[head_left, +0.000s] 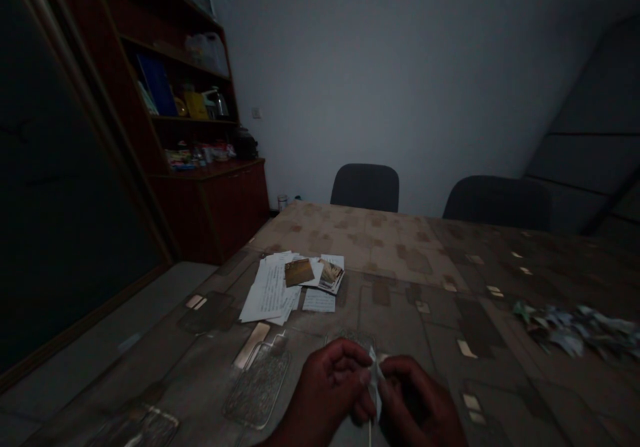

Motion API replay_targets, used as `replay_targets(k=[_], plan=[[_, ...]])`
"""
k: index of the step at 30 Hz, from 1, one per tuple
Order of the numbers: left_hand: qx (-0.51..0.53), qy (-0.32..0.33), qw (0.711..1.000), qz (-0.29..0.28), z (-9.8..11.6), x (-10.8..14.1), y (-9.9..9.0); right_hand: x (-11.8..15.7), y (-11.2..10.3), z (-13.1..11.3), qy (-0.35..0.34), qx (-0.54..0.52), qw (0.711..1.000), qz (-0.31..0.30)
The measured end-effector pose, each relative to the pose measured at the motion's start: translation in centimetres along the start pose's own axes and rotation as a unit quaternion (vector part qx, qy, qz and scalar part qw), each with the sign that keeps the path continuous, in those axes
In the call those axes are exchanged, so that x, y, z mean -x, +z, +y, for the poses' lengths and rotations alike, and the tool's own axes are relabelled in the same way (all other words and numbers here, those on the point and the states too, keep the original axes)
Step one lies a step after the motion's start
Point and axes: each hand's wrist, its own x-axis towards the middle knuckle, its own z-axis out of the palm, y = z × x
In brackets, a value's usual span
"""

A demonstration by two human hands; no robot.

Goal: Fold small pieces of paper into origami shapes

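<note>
The fingers [353,361] of the left hand [323,390] and right hand [415,400] are closed, pinching a small white paper scrap [375,375] at bottom center, its long axis upright, about equally near both hands. Loose papers [267,293] lie on the tabletop [390,247] above them; crumpled scraps [575,329] lie far right.

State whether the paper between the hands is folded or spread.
Folded: the white paper is creased into a narrow strip, pinched between the left hand and right hand.
</note>
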Motion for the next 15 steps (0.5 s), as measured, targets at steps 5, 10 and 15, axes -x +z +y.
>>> replay_targets(k=[5, 10, 15], plan=[[0.006, 0.008, 1.0, 0.021, 0.02, 0.06, 0.08, -0.14, -0.22, 0.3, -0.008, 0.013, 1.0, 0.001], [-0.01, 0.039, 0.999, 0.026, -0.14, 0.27, -0.03, -0.16, -0.32, 0.54, -0.036, 0.0, 0.999, 0.011], [-0.121, 0.068, 0.99, 0.001, -0.2, 0.66, -0.2, -0.2, -0.32, 0.28, -0.047, -0.004, 0.999, 0.006]])
